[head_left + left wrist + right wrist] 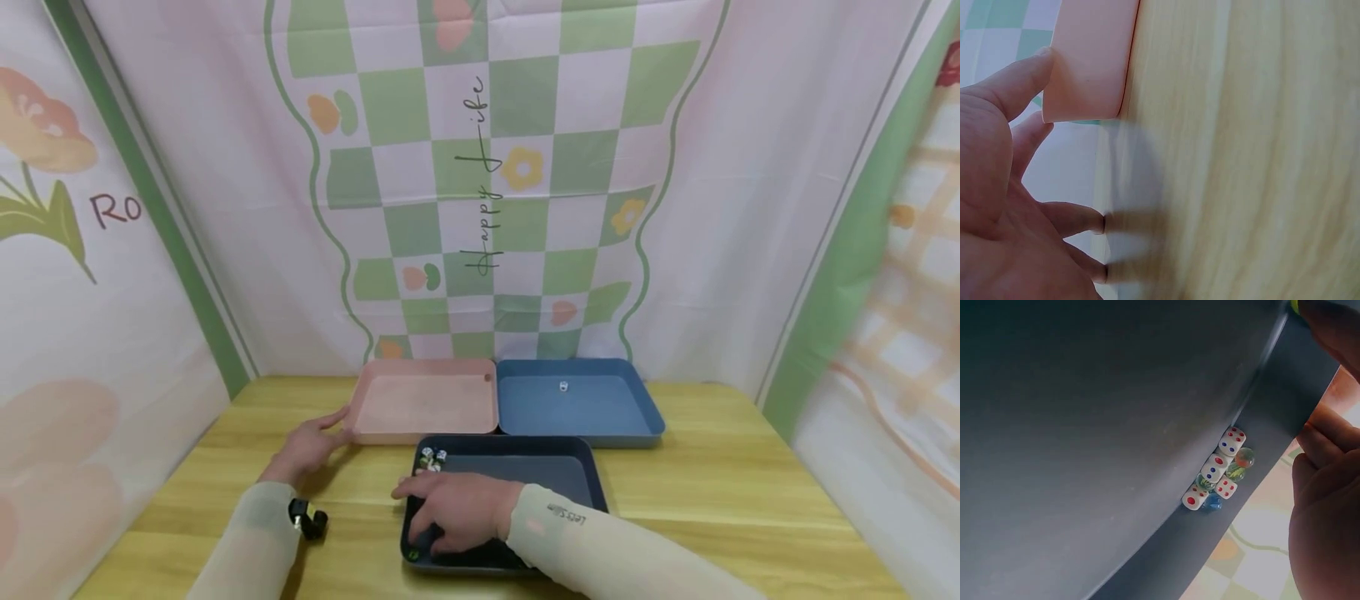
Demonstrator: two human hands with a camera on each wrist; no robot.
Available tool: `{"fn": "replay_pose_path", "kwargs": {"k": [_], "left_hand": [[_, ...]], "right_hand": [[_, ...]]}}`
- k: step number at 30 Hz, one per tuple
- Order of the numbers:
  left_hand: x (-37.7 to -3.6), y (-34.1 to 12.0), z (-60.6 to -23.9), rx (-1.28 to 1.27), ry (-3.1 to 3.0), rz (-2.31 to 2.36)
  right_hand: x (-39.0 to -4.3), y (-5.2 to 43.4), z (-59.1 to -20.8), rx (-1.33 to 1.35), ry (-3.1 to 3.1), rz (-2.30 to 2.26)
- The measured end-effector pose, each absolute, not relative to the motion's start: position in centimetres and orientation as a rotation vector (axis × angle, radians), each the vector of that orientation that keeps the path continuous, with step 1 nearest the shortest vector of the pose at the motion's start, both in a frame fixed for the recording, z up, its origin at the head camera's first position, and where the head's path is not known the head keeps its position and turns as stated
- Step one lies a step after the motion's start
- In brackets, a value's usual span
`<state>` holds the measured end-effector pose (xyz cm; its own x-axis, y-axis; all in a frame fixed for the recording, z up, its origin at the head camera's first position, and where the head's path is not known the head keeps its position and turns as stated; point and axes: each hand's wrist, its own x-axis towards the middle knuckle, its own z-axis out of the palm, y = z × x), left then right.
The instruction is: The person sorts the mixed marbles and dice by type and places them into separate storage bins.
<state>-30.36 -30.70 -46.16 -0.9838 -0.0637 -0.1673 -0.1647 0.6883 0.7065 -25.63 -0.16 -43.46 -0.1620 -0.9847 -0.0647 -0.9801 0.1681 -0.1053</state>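
Note:
My left hand (307, 450) touches the front left corner of the pink tray (356, 417), thumb and a finger at its rim in the left wrist view, the other fingers spread beyond the corner. The right hand (468, 510) hangs over the dark tray (517, 446), some fingers reaching across its left rim. One fingertip is beside a green marble (413, 554) in the near left corner; the right wrist view shows only an edge of it. Several white dice (1215, 467) and glass marbles (1244, 457) cluster along the wall at the far left corner.
The blue tray (652, 408) stands right of the pink one, behind the dark tray, with one white die (563, 387) in it. A small brown ball (487, 377) lies in the pink tray's far right corner. Printed curtains (517, 208) close off the wooden table (712, 492).

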Motion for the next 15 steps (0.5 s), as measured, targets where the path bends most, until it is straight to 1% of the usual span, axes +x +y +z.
{"fn": "replay_pose_path", "kwargs": {"k": [7, 15], "left_hand": [[-30.26, -30.92, -46.22, -0.186, 2.779, 1.169], [-30.52, -31.02, -46.90, -0.146, 2.789, 1.205]], "right_hand": [[-25.28, -0.46, -43.68, -2.014, 2.313, -0.004], [-24.90, -0.68, -43.83, -2.011, 2.337, -0.010]]}}
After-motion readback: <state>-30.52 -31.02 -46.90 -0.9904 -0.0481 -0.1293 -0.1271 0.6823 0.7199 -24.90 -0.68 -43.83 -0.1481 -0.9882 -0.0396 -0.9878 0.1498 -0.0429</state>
